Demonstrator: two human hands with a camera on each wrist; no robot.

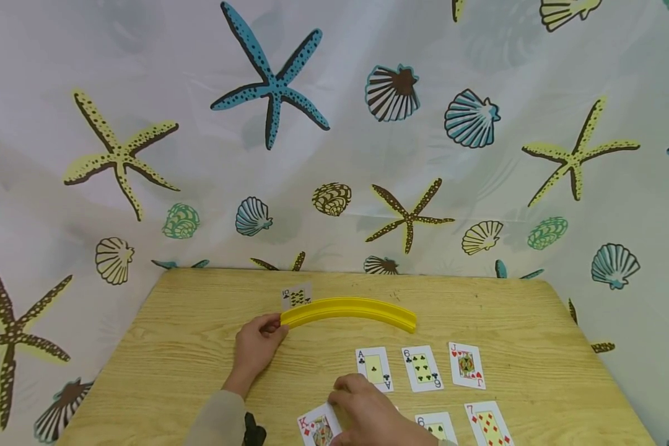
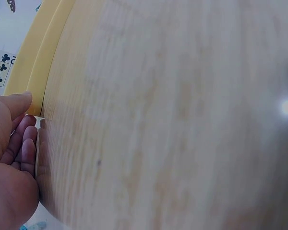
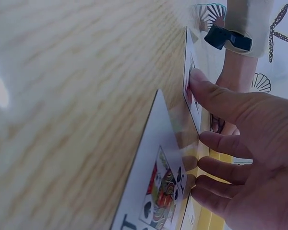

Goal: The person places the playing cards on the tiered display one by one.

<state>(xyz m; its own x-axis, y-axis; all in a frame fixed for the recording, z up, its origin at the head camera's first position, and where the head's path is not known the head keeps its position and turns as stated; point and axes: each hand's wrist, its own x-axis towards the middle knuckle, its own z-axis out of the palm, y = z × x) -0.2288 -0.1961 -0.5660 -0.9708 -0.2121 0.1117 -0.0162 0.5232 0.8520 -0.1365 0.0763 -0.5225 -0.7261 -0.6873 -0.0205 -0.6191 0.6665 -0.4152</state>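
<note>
My left hand (image 1: 258, 348) pinches the left end of a curved yellow card holder (image 1: 348, 308), thumb on its near side. A ten of clubs (image 1: 297, 295) stands upright at that end, its lower edge hidden by the holder. Lower down, my right hand (image 1: 370, 412) has thumb and fingertips at the right edge of a king of diamonds (image 1: 318, 426). In the right wrist view the thumb lies on the face of this card (image 3: 192, 91), close over the table. Beside it is a black-suited jack (image 3: 158, 187), which the right hand covers in the head view.
Right of the hands lie an ace of clubs (image 1: 375, 369), a six of clubs (image 1: 422, 368) and a jack of hearts (image 1: 466, 365). Nearer are another black six (image 1: 436, 426) and a seven of diamonds (image 1: 487, 424). A patterned curtain (image 1: 334, 155) hangs behind the wooden table (image 1: 189, 322).
</note>
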